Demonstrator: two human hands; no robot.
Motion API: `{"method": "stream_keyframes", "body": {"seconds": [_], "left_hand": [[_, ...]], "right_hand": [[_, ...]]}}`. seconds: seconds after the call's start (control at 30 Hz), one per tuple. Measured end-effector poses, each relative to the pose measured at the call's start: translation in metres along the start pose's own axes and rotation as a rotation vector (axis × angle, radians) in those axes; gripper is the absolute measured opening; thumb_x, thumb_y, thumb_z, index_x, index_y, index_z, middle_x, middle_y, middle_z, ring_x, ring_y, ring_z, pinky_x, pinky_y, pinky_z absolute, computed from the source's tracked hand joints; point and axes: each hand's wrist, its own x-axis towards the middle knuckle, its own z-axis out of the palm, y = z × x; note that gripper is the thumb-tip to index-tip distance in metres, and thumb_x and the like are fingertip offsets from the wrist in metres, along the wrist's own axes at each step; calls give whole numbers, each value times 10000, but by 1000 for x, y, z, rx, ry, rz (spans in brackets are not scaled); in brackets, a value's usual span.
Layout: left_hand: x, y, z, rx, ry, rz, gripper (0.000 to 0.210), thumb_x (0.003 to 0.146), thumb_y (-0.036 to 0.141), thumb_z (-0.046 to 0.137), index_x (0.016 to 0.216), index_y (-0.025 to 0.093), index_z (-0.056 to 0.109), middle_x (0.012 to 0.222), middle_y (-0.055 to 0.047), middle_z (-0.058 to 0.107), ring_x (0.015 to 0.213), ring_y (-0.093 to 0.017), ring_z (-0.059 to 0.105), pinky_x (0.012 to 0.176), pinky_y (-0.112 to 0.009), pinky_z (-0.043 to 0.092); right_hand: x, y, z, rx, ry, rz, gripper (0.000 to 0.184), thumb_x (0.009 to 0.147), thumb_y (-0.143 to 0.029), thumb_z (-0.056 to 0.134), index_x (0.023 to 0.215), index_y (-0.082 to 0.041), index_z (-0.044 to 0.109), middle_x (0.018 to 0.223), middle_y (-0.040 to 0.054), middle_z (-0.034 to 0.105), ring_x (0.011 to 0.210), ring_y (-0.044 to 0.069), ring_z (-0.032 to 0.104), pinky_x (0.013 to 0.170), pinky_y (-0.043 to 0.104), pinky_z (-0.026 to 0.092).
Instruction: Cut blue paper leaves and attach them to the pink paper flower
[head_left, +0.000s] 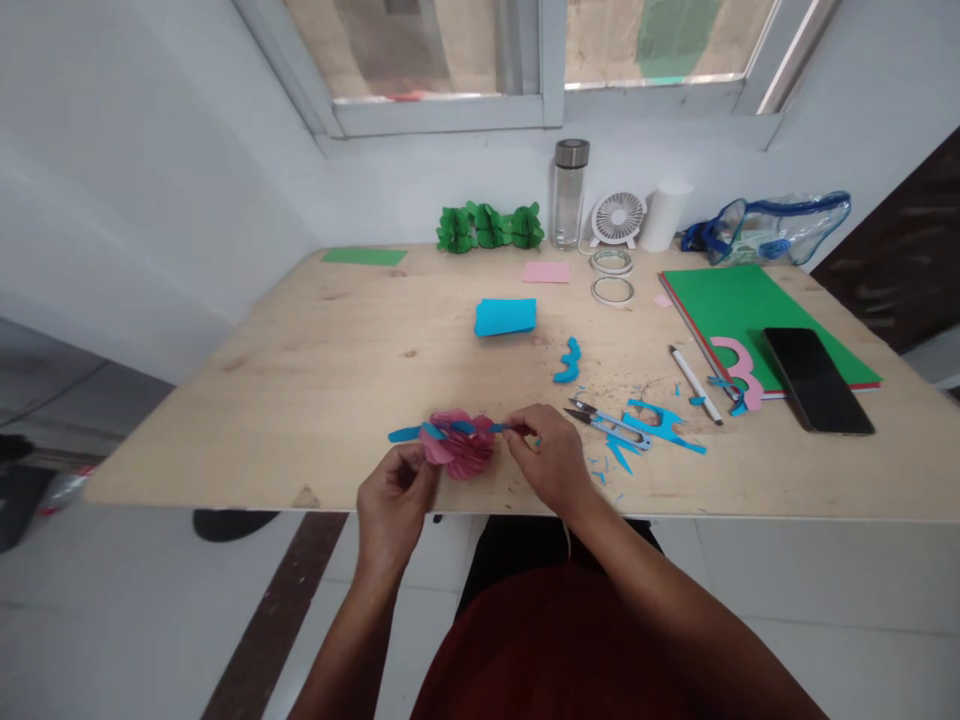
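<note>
Near the front edge of the table, a pink paper flower (469, 458) is held up between my two hands. My left hand (395, 492) pinches the flower's left side with thumb and fingers. A blue paper strip (405, 435) runs across the flower, jutting out at its left and right. Its right end sits in the fingertips of my right hand (550, 455), which is closed in a pinch. Thread snips (611, 422) lie just right of that hand, among cut blue paper scraps (660, 425). A wavy blue paper piece (568, 362) rests beyond the snips.
Farther back lie a blue paper stack (506, 316), pink paper (546, 272) and tape rolls (612, 290). Green paper decorations (487, 227), a glass bottle (569, 195) and a small fan (619, 216) line the wall. At right are a pen (694, 384), green sheets (757, 300) and a phone (817, 380).
</note>
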Motion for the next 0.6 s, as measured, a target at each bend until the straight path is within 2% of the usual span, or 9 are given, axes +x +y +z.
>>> {"method": "stream_keyframes", "body": {"seconds": [0.13, 0.4, 0.6], "left_hand": [[0, -1, 0, 0, -2, 13, 188, 684, 354, 657, 695, 171, 614, 554, 19, 582, 524, -123, 529, 442, -206, 392], [-1, 1, 0, -18, -16, -25, 175, 689, 348, 654, 691, 179, 610, 542, 25, 568, 505, -119, 524, 438, -206, 397], [0, 5, -1, -65, -59, -24, 204, 685, 373, 663, 730, 177, 623, 618, 10, 601, 568, -129, 541, 493, -210, 424]], "right_hand": [[-2, -3, 0, 17, 3, -2, 106, 782, -119, 588, 745, -193, 655, 751, 31, 655, 730, 168, 584, 693, 282, 439], [2, -10, 8, -35, -19, -116, 202, 784, -87, 568, 874, -224, 685, 794, 29, 665, 793, 188, 569, 734, 302, 426], [3, -7, 14, -75, -20, -122, 175, 777, -87, 567, 859, -205, 666, 818, 52, 642, 832, 212, 550, 766, 333, 428]]}}
